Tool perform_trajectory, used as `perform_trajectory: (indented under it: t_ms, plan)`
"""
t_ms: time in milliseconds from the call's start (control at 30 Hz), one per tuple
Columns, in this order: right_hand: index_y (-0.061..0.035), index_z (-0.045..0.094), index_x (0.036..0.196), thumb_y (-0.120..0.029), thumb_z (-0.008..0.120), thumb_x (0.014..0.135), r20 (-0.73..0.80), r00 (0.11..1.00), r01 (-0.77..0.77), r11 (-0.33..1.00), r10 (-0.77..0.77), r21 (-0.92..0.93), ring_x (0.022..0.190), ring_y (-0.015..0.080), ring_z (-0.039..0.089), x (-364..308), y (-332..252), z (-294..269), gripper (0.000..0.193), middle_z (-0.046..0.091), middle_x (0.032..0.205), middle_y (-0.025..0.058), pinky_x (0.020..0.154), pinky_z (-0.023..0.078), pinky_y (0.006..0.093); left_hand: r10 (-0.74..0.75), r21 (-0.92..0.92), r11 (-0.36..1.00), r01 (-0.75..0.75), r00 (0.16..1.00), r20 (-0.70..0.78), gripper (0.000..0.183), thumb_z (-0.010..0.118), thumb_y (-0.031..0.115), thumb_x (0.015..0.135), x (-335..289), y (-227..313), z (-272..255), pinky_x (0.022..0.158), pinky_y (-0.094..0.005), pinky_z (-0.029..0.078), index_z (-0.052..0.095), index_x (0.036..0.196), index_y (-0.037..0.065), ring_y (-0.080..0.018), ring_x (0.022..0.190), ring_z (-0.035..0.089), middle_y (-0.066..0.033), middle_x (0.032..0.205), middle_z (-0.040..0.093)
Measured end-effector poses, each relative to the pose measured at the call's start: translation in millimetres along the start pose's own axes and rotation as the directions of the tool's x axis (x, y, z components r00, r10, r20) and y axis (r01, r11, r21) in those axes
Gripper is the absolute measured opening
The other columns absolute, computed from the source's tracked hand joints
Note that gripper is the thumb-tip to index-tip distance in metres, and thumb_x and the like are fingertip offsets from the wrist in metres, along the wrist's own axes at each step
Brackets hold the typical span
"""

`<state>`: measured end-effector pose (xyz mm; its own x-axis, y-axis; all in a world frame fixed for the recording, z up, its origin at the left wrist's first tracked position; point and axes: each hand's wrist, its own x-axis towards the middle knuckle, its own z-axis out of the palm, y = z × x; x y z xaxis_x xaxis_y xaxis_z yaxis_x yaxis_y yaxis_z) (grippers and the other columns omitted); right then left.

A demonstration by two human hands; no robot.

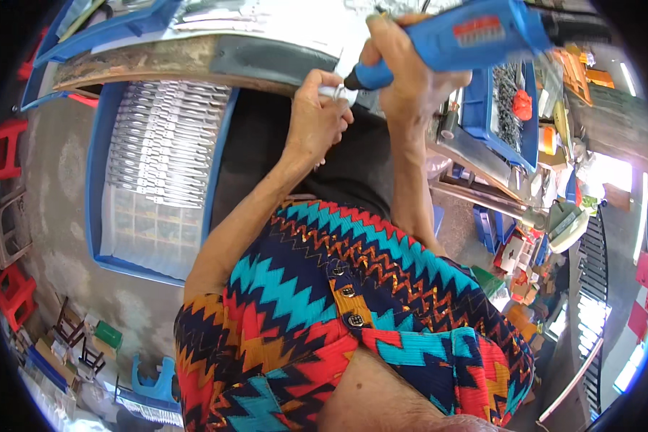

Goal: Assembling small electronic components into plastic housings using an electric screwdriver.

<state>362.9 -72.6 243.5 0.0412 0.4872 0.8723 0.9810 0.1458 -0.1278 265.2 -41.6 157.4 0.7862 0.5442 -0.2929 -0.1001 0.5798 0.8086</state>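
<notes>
My right hand (pixel 408 75) is wrapped around a blue electric screwdriver (pixel 475 36), whose dark nose points left and downward. Just past the table's front edge, my left hand (pixel 314 121) pinches a small pale, shiny part (pixel 344 94) between thumb and fingers. The screwdriver's tip meets this part or sits right against it; the exact contact is too small to make out. Fingers cover most of the part, so its kind is not clear. To the left, long silvery metal pieces (pixel 165 137) lie in close rows inside a blue tray (pixel 96 194).
A worn wooden table edge (pixel 158 61) with a dark pad (pixel 266 63) runs ahead of me. Another blue tray (pixel 140 25) stands far left on it. At right, a blue bin (pixel 493 129) holds many small dark metal pieces and a red item (pixel 521 105). Red stools (pixel 11 295) stand far left.
</notes>
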Motion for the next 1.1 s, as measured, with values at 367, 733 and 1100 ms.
perform_trajectory:
  t_ms: [367, 733, 1100]
  plan:
    - [0.0038, 0.056, 0.079, 0.000, 0.072, 0.066, -0.008, 0.563, -0.604, 0.418, 0.827, 0.679, 0.048, 0.0126, 0.056, 13.6, -19.5, -15.2, 0.021, 0.058, 0.058, 0.0071, 0.049, 0.045, 0.0239, -0.076, -0.099, 0.992, 0.078, 0.997, 0.025, 0.029, 0.050, -0.003, 0.083, -4.7, -0.6, -1.4, 0.034, -0.0194, 0.024, 0.038, 0.108, 0.005, -0.0049, 0.043, 0.037, -0.0072, 0.062, 0.053]
    - [0.0033, 0.055, 0.083, 0.001, 0.069, 0.070, 0.029, 0.548, -0.638, 0.395, 0.836, 0.661, 0.052, 0.0124, 0.057, -2.9, -10.8, -7.5, 0.019, 0.058, 0.061, 0.0077, 0.052, 0.046, 0.0247, 0.321, 0.479, 0.811, -0.335, 0.940, 0.113, 0.019, 0.050, 0.015, 0.090, 19.0, 93.0, -42.8, 0.042, -0.0171, 0.027, 0.049, 0.106, 0.006, -0.0028, 0.048, 0.037, -0.0001, 0.065, 0.054]
    - [0.0023, 0.054, 0.085, 0.004, 0.068, 0.069, 0.069, 0.549, -0.651, 0.375, 0.833, 0.660, 0.053, 0.0117, 0.057, -8.7, -9.8, -11.3, 0.021, 0.058, 0.063, 0.0067, 0.050, 0.046, 0.0236, 0.527, 0.826, -0.116, -0.551, 0.671, 0.522, 0.012, 0.056, 0.003, 0.079, 112.8, 127.2, -102.8, 0.072, -0.0411, 0.044, 0.061, 0.089, 0.008, -0.0323, 0.083, 0.057, -0.0114, 0.080, 0.059]
